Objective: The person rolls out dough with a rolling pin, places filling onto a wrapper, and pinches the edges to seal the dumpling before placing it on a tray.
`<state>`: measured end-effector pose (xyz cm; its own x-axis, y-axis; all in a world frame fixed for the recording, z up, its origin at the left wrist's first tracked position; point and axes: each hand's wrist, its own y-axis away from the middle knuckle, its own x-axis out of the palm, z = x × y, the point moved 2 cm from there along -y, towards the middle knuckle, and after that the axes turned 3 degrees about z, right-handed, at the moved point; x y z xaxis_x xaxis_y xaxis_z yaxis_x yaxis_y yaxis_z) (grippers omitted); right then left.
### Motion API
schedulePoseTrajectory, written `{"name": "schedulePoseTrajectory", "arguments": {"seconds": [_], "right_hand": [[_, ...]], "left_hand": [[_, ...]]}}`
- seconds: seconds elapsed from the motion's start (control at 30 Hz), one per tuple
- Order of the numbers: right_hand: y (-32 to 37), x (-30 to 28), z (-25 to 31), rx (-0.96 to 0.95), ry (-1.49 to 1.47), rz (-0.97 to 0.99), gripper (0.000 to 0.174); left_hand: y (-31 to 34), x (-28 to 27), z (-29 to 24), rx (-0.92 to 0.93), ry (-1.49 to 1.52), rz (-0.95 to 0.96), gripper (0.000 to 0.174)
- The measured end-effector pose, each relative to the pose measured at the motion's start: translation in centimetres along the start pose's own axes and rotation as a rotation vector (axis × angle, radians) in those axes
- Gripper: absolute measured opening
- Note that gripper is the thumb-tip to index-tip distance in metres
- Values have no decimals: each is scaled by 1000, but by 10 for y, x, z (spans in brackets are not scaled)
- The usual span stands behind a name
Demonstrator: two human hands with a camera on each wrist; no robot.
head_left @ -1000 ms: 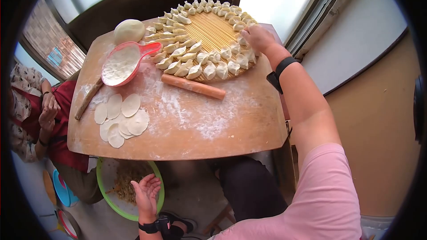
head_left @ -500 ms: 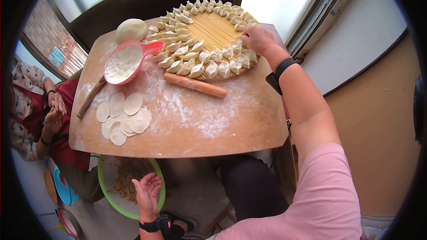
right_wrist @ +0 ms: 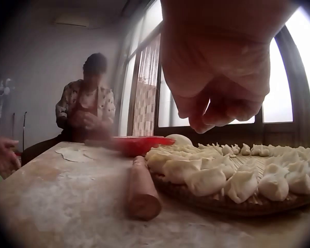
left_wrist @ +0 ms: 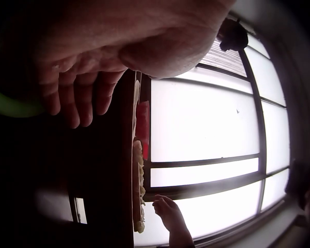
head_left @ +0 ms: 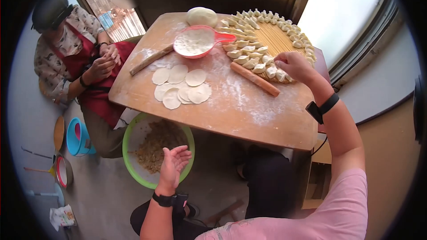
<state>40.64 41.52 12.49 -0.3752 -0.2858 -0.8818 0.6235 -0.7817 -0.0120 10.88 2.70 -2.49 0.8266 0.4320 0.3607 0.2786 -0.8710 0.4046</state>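
Observation:
My right hand [head_left: 296, 66] is over the near right side of a round slatted tray [head_left: 275, 38]. Its fingers are loosely curled, with nothing visible between them. Rows of folded dumplings [head_left: 244, 50] ring the tray; in the right wrist view, plump dumplings [right_wrist: 243, 183] sit below the hand, apart from it. Low in front of the table, my left hand [head_left: 174, 169] is held out palm up, fingers extended and bare. It overlaps a green-rimmed basin [head_left: 129, 169] of chopped filling [head_left: 153, 151]. Round dough wrappers [head_left: 195, 78] lie overlapping on the floured table [head_left: 213, 115].
A reddish rolling pin [head_left: 255, 79] lies against the tray's near edge. Farther left are a red scoop of flour [head_left: 194, 42], a dough ball [head_left: 201, 17] and a wooden stick [head_left: 151, 59]. Another person [head_left: 89, 62] sits at the left. A blue bucket [head_left: 79, 138] stands on the floor.
My right hand has drawn back from the tray's right edge toward its near side. The head view has turned left, showing more of the seated person. My left hand stays palm up.

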Motion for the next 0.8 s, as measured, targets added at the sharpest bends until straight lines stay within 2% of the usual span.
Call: {"name": "schedulePoseTrajectory", "arguments": {"seconds": [0.13,0.2,0.27,0.3,0.4,0.43,0.63,0.73,0.8], "right_hand": [[12,53,109,-286,42,416,29],[-7,97,132,-457,28,345,30],[-28,131,155,-374,14,233,29],[-44,152,158,-389,1,110,25],[-65,177,176,-356,95,-54,23],[-69,180,180,-371,133,-1,19],[-72,191,182,-395,379,-78,15],[-86,194,171,-168,223,-179,19],[-88,189,168,-41,-196,-326,21]], "left_hand": [[14,3,-8,30,-11,31,75],[22,0,-6,36,-4,60,74],[28,-7,-5,47,1,84,73],[32,-11,-5,46,4,78,72],[42,-27,-9,62,26,62,72],[47,-32,-13,79,20,44,72],[59,-68,-16,130,167,-28,71],[58,-75,-16,139,264,-21,67],[58,-77,-13,148,348,-18,66]]}}
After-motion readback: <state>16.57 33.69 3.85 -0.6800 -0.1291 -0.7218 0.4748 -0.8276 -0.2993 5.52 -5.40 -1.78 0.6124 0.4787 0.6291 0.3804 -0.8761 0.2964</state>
